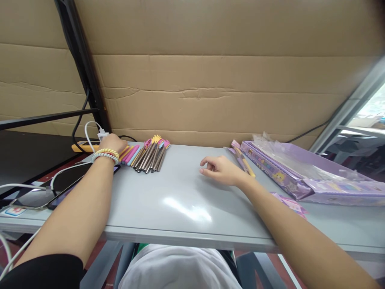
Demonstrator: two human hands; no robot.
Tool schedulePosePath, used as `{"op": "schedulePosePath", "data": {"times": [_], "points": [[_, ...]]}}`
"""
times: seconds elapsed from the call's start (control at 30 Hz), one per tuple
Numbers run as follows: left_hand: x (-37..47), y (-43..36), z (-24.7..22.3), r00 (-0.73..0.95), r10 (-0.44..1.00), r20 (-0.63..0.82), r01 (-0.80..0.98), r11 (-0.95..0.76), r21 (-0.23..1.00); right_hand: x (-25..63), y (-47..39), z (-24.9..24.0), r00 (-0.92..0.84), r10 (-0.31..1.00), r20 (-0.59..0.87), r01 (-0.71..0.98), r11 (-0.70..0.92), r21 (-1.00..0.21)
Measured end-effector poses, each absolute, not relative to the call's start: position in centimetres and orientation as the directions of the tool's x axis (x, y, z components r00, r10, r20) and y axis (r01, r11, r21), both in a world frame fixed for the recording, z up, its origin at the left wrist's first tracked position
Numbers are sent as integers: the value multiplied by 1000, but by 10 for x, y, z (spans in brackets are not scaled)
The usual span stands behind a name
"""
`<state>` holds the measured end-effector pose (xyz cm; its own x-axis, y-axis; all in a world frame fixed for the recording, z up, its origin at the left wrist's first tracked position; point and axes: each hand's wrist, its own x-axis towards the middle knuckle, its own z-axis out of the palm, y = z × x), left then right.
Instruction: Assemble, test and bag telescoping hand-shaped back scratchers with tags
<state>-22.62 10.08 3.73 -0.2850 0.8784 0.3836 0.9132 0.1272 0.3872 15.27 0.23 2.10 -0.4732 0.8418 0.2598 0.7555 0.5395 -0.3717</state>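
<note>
My left hand (112, 142) reaches to the back left of the table, at the near end of a row of coloured sticks (132, 154) in yellow, pink and blue. Its fingers are hidden behind the back of the hand, so I cannot tell whether it holds anything. Right beside the sticks lies a fanned bundle of metallic tubes (150, 157) with bright shaped tops. Over the middle right of the table, my right hand (221, 168) is open, fingers loosely bent and nothing in them. Just beyond its wrist lie slim purple and yellow pieces (244, 160).
A purple box (273, 170) holding clear plastic wrapping (288, 158) stands at the right. A pink-purple packet (290, 205) lies before it. Phones (31, 198), white cables (64, 170) and a yellow-edged device (84, 147) occupy the left. Cardboard (210, 76) backs the grey table (144, 204).
</note>
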Motion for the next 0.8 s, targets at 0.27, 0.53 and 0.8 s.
{"op": "schedulePosePath", "data": {"times": [0.27,0.53,0.8], "points": [[-159,91,47,-161,728,667,965,-27,262,154,4,22,-463,852,244,770,523,-367],[-70,49,31,632,529,566,689,-718,-98,173,16,25,-202,928,314,920,290,-264],[-42,29,18,801,590,104,596,-802,-40,212,27,29,247,918,312,969,-224,-107]]}}
